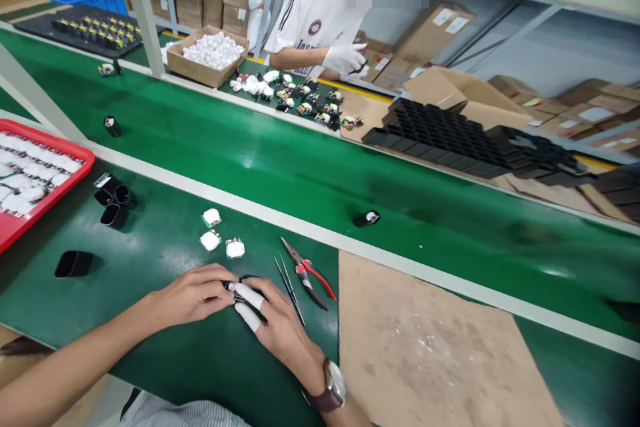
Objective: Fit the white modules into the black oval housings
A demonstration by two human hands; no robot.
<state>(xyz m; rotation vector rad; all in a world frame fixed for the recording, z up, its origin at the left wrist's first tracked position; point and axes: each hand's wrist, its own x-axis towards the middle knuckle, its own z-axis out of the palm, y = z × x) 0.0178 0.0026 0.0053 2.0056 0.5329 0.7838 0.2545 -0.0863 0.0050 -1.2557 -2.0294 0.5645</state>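
Both hands meet at a small black housing [243, 293] with a white part showing in its opening. My left hand [193, 295] pinches its left side with bent fingers. From the right, my right hand [280, 320], with white covers on two fingers and a watch on the wrist, is closed round it. The housing is mostly hidden by the fingers. Just beyond the hands lie three small circuit boards with white tops [235, 248]. Tweezers [290, 290] and red-handled pliers [307, 273] rest to the right.
Black housings [114, 215] stand at the left near a red tray [75, 180] of white-topped parts. A brown board [430, 340] lies at right. Across the green conveyor [240, 147], a person's gloved hand [345, 59] works beside a box of white pieces [200, 73] and stacked black housings [445, 137].
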